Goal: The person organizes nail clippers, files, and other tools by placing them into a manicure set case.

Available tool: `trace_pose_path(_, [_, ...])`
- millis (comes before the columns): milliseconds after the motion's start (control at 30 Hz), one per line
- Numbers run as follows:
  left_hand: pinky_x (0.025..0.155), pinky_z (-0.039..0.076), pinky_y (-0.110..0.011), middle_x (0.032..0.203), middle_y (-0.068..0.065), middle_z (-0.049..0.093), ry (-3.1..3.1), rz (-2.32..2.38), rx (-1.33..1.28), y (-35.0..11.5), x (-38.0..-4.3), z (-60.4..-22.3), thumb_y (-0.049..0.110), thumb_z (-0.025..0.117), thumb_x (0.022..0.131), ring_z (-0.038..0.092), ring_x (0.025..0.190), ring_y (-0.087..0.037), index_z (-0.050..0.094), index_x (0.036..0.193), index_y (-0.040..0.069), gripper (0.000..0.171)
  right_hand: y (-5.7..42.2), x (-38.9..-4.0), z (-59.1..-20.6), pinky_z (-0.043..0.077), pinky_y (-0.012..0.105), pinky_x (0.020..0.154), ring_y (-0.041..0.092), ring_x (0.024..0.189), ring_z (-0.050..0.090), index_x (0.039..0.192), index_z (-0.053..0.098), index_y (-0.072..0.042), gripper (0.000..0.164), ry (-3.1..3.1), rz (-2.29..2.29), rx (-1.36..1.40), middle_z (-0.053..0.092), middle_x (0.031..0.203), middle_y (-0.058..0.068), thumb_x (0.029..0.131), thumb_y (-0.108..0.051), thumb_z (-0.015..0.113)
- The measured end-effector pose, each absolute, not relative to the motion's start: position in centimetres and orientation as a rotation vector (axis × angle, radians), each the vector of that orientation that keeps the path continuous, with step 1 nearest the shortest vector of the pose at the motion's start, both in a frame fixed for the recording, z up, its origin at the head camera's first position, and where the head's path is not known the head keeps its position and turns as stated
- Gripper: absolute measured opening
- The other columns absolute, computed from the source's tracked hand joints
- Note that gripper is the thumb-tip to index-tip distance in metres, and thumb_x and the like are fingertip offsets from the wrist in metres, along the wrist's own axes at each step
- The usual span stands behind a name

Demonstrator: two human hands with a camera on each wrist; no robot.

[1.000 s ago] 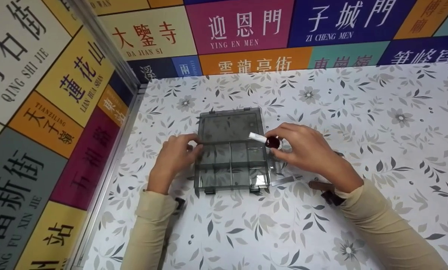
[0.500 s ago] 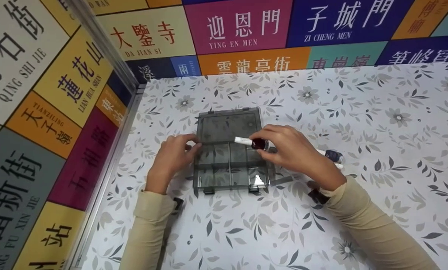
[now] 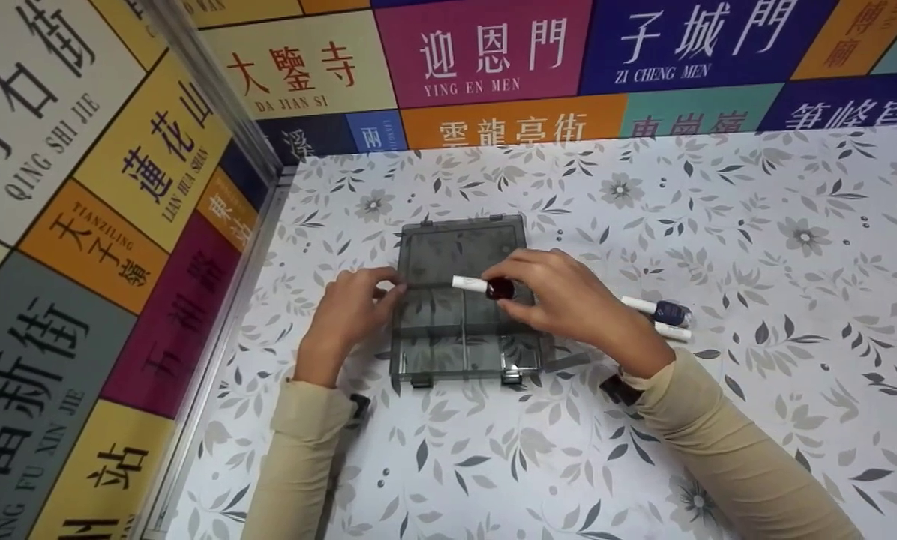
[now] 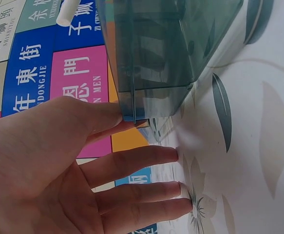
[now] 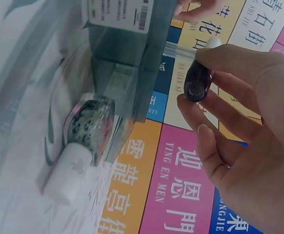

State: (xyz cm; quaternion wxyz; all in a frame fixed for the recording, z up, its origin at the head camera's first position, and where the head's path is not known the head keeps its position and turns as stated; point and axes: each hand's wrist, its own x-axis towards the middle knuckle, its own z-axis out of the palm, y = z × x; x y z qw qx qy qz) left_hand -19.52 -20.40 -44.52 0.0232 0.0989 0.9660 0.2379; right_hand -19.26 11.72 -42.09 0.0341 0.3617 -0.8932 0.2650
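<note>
A smoky clear compartment box (image 3: 427,373) lies on the table. At its left edge, my left hand (image 3: 347,315) pinches the wall between thumb and index finger; in the left wrist view the other fingers (image 4: 137,158) stretch out beside it. Over the box's middle, my right hand (image 3: 568,300) holds a dark red nail polish bottle (image 3: 500,288) by thumb and fingertips, its white cap pointing left. From the right wrist, that bottle (image 5: 198,80) shows its round base. A speckled nail polish bottle (image 5: 90,124) with a white cap lies beside the box, hidden by my hand in the head view.
Right of my right wrist lie a dark blue nail polish bottle (image 3: 671,312) and another white cap (image 3: 673,331). The tablecloth (image 3: 756,195) has a leaf print. Panels with large lettering (image 3: 493,56) stand behind and along the left side.
My right hand has carried the dark red nail polish bottle leftward from the box's right edge to over its middle. The left hand stays at the left edge.
</note>
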Motion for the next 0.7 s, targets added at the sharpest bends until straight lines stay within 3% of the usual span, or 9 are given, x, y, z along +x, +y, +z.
trace_pose_path(267, [0.091,0.064,-0.054,0.125,-0.008,0.081,3.001,0.722,0.322,-20.3,-19.4,-44.6,0.031,0.068,0.108,0.081,0.110,-0.029,0.080,0.117,0.020,0.019,10.3,-19.3,-42.3,0.056,0.045,0.085,0.022,0.093,0.073,0.130,0.077,-0.019,0.032,-2.772,0.838,1.166,0.076,0.116,0.000,0.098,-0.018,0.081])
trace_pose_path(700, [0.094,0.063,-0.053,0.125,-0.009,0.081,2.991,0.735,0.295,-20.4,-19.5,-44.4,0.030,0.068,0.108,0.081,0.112,-0.028,0.080,0.113,0.020,0.016,8.1,-19.6,-43.4,0.061,0.048,0.091,0.028,0.105,0.075,0.130,0.077,-0.014,0.032,-2.803,0.868,1.249,0.076,0.120,0.005,0.098,-0.016,0.080])
